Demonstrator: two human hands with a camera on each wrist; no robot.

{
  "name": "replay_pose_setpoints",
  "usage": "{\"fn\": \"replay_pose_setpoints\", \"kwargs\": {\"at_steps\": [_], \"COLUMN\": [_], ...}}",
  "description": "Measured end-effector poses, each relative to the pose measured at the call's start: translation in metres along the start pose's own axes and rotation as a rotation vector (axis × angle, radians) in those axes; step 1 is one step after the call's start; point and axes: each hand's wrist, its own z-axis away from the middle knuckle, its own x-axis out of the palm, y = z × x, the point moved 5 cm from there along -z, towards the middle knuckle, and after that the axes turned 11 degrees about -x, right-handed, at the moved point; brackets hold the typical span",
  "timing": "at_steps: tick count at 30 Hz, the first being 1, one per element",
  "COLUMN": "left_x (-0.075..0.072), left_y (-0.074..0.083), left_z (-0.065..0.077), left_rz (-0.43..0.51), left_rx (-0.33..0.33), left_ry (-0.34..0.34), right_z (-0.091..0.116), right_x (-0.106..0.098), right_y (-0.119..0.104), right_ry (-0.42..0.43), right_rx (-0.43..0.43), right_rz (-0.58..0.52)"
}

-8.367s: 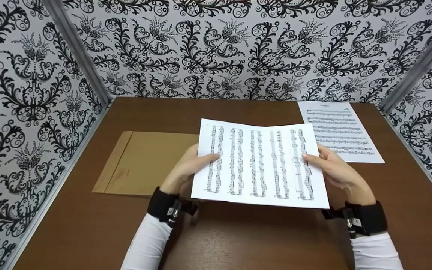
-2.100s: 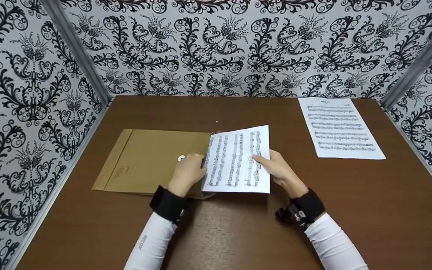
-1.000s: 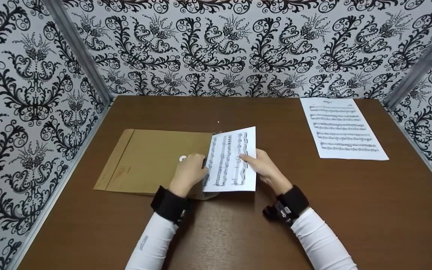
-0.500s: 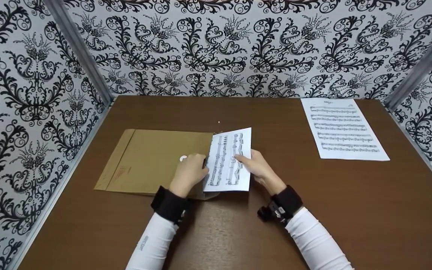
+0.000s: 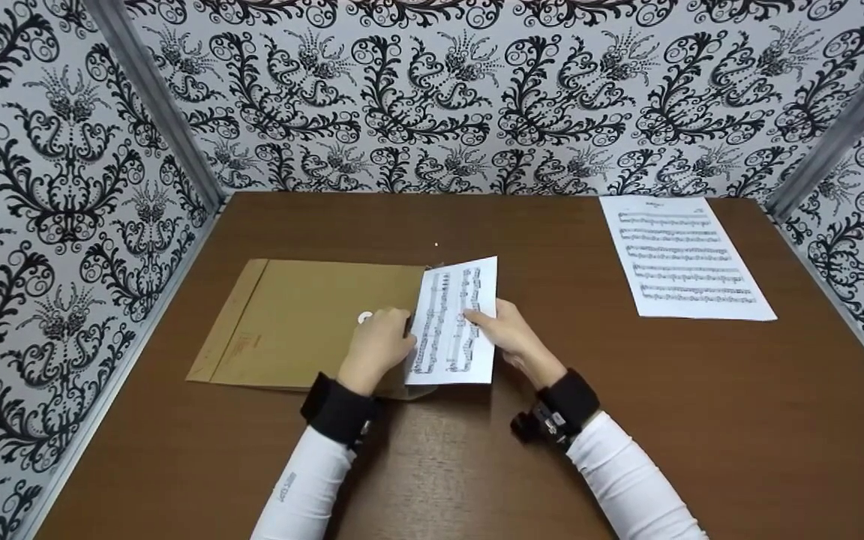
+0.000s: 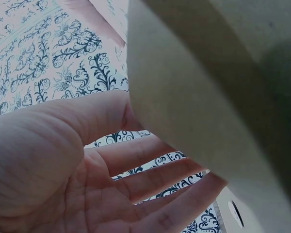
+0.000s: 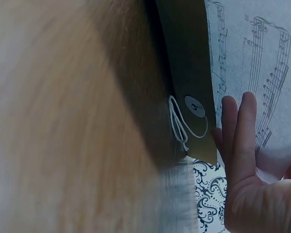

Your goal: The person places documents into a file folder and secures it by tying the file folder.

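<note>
A brown paper envelope (image 5: 312, 300) lies flat on the table at left, its mouth facing right. My left hand (image 5: 378, 349) grips the upper layer at that mouth, beside a white button (image 5: 364, 317). In the left wrist view the thumb and fingertips meet the brown paper (image 6: 184, 107). My right hand (image 5: 513, 337) pinches the right edge of printed sheet music (image 5: 443, 322), thumb on top, fingers underneath. The left part of the sheet music is hidden inside the envelope. In the right wrist view a round washer (image 7: 194, 106) and looped white string (image 7: 177, 126) show on the flap.
Another page of sheet music (image 5: 691, 259) lies face up at the table's back right. A tiny white speck (image 5: 436, 244) is on the table (image 5: 432, 480) behind the envelope. A patterned wall (image 5: 477, 97) stands along the back.
Earlier both hands held the sheet music over the table. Since then the left hand has gone to the envelope's mouth, and the right hand has slid the sheet music leftward into it.
</note>
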Motion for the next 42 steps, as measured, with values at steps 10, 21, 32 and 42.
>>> {"fn": "replay_pose_setpoints", "kwargs": {"at_steps": [10,21,32,42], "left_x": [-0.001,-0.001,-0.002,-0.001], "left_y": [0.001,0.001,0.001,0.002], "left_z": [0.001,0.001,0.003,0.002], "left_rz": [-0.009,0.002,-0.006,-0.012], "left_rx": [0.005,0.009,0.017,0.010], "left_ry": [0.004,-0.002,0.011,0.001], "right_z": [-0.002,-0.005,0.001,0.012], "right_x": [0.008,0.011,0.007,-0.003], "right_y": [-0.004,-0.002,-0.006,-0.010], "right_ry": [-0.039,-0.036,-0.038,-0.027], "right_rx": [-0.017,-0.004,0.000,0.077], "right_rz": [-0.002,0.026,-0.104,-0.174]}}
